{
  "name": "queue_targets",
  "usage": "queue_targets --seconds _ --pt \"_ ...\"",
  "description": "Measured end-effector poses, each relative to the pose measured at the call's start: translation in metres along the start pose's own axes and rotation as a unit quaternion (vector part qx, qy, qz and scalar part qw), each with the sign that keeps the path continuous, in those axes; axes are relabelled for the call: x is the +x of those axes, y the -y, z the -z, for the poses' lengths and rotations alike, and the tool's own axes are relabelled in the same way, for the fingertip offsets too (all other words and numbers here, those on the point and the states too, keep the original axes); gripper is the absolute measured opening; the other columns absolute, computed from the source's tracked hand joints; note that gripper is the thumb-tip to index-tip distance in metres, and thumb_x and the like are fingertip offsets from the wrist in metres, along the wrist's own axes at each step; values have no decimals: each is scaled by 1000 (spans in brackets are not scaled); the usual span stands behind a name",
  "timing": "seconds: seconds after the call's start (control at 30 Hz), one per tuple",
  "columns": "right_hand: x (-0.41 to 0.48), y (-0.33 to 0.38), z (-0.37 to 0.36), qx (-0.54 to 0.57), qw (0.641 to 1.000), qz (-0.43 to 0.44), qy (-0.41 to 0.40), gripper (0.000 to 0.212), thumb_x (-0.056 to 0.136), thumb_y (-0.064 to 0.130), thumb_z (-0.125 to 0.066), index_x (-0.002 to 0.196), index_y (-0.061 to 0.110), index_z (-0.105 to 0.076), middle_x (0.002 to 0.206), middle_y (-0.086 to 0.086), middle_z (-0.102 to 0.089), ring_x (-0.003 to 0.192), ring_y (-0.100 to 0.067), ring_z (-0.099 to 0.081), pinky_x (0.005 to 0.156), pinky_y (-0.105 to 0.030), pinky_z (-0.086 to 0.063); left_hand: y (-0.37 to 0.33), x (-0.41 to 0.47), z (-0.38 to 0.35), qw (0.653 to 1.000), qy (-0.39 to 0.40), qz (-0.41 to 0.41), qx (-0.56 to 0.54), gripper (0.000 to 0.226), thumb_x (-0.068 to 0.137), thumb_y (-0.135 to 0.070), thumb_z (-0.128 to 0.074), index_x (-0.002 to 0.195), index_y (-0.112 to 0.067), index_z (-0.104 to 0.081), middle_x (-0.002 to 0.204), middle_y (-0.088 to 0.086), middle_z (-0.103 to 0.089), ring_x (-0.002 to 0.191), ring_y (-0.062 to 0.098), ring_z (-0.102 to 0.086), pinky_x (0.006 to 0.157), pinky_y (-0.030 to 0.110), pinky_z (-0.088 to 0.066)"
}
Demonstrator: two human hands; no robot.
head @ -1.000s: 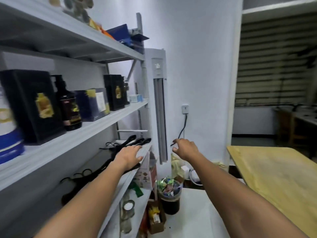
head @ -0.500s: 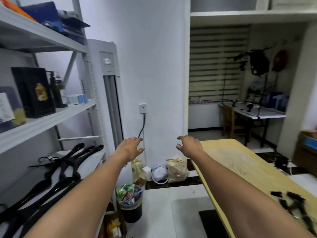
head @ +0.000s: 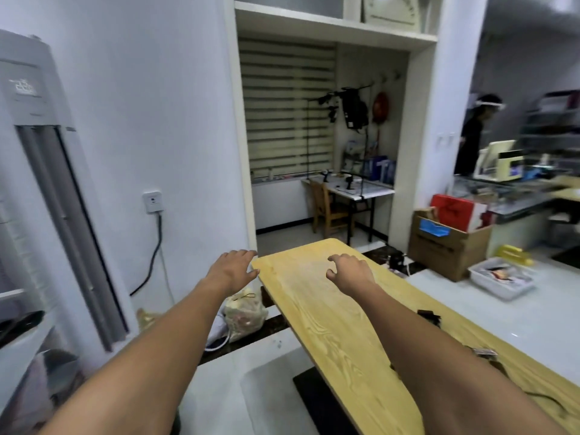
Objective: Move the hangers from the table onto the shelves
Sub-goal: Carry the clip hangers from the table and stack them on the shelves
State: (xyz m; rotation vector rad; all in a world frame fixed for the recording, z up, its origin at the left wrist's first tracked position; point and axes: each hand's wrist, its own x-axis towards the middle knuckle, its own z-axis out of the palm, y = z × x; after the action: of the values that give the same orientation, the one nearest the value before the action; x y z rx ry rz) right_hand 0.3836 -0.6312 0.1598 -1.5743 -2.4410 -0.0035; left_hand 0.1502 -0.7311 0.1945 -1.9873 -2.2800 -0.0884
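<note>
1. Desk [head: 329,324]: yellow wood, runs from a rounded far corner to btm right. Far half is bare.
2. Floor [head: 219,387]: open strip betw desk's L edge & tall AC unit [head: 47,183]. Bags [head: 244,312] sit by the wall.
3. L hand [head: 232,271]: empty, fingers [head: 248,254] loosely spread, just beside desk's far L corner.
4. R hand [head: 350,273]: empty, fingers [head: 334,259] loosely curled, over bare desk top nr far end.
5. Hangers [head: 428,316]: dark, blurred, on desk nr its R edge, partly hidden behind R forearm.
</note>
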Motion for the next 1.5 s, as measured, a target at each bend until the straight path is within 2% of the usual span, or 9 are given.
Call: queue_targets --seconds 0.2,0.4,0.63,0.87,1.13,1.5 --pt "19 -53 2 -14 996 -91 4 45 99 32 -42 142 19 -42 134 -10 -53 122 -29 -50 97 -39 -39 -39 79 -14 996 3 -91 -21 54 99 -38 -39 147 -16 -27 150 5 -36 137 23 -34 113 34 -26" --pt "28 -105 4 -19 983 -184 -11 42 98 31 -42 138 18 -46 131 -8 -56 120 -28 -51 95 -37 -40 -76 144 -26 985 6 -168 -37 51 99 -39 -40 145 -19 -30 148 2 -39 136 21 -36 113 34 -28" --pt "21 -147 -13 -25 961 -277 -2 44 99 32 -42 140 20 -44 137 -6 -53 124 -25 -49 101 -37 -37 -120 198 -43 969 21 -243 -47 51 99 -38 -39 146 -19 -28 149 2 -38 136 22 -35 113 34 -27" --pt "2 -180 -30 -30 934 -356 5 43 100 31 -41 141 20 -43 137 -5 -53 124 -25 -50 101 -37 -37 -167 233 -71 946 40 -316 -58 53 99 -38 -42 147 -20 -28 149 2 -37 136 21 -35 112 33 -28" --pt "-11 -214 -52 -41 910 -411 23 43 99 31 -42 140 20 -45 136 -5 -53 124 -25 -50 101 -37 -37 -211 255 -102 924 66 -370 -76 53 98 -37 -43 146 -20 -28 149 1 -37 137 20 -34 113 33 -28" --pt "19 -268 -99 -4 894 -447 38 43 100 31 -41 141 21 -43 136 -4 -52 124 -24 -50 101 -35 -36 -271 311 -152 904 111 -408 -56 53 99 -34 -43 147 -20 -26 151 1 -35 138 19 -32 114 32 -24"
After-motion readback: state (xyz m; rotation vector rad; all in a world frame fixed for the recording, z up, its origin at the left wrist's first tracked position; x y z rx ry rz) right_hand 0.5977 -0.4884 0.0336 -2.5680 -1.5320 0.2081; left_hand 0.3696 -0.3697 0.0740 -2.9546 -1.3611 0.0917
